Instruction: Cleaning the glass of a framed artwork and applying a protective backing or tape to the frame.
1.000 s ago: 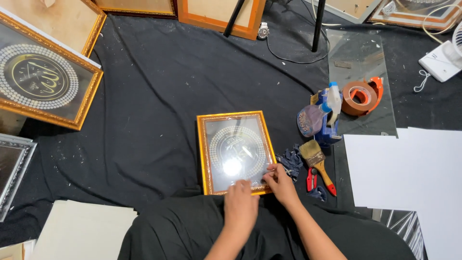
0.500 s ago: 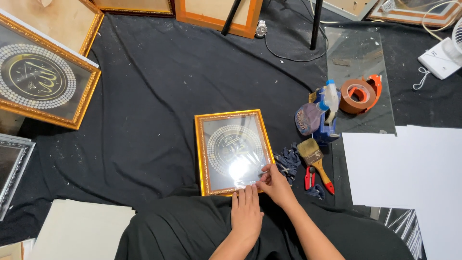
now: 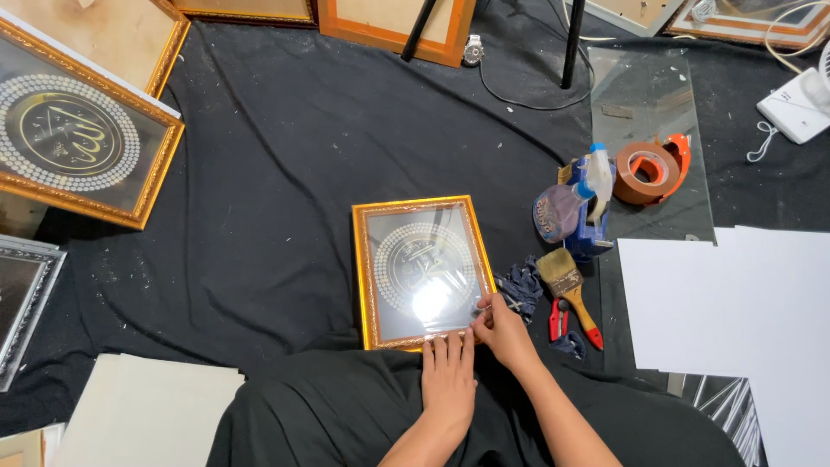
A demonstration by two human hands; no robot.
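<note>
— Where is the frame (image 3: 423,271)?
— Centre of the picture, lying flat on the black cloth (image 3: 285,173), gold border, glass glaring near its lower right.

— And the hands?
— Both at its lower edge. The left hand (image 3: 448,372) lies flat, palm down, fingers together, tips touching the bottom border; its grip is open and holds nothing. The right hand (image 3: 504,329) sits at the lower right corner, fingers pinched narrow at the frame's edge. Whether something small is between them I cannot tell.

— What lies beside it?
— Just right of the frame, a crumpled blue rag (image 3: 521,288). Right of that, a brush (image 3: 571,290) with a yellow-and-red handle, and red pliers (image 3: 558,318) touching its handle.

— Further up?
— A spray bottle (image 3: 598,177) and a blue bag (image 3: 558,213) close together, then a tape roll (image 3: 646,173) in an orange dispenser, resting on a glass sheet (image 3: 648,95).

— The edges?
— White sheets (image 3: 726,303) at right; a larger gold frame (image 3: 78,143) at upper left; a silver frame (image 3: 22,294) at the left edge; a pale board (image 3: 143,411) at lower left.
</note>
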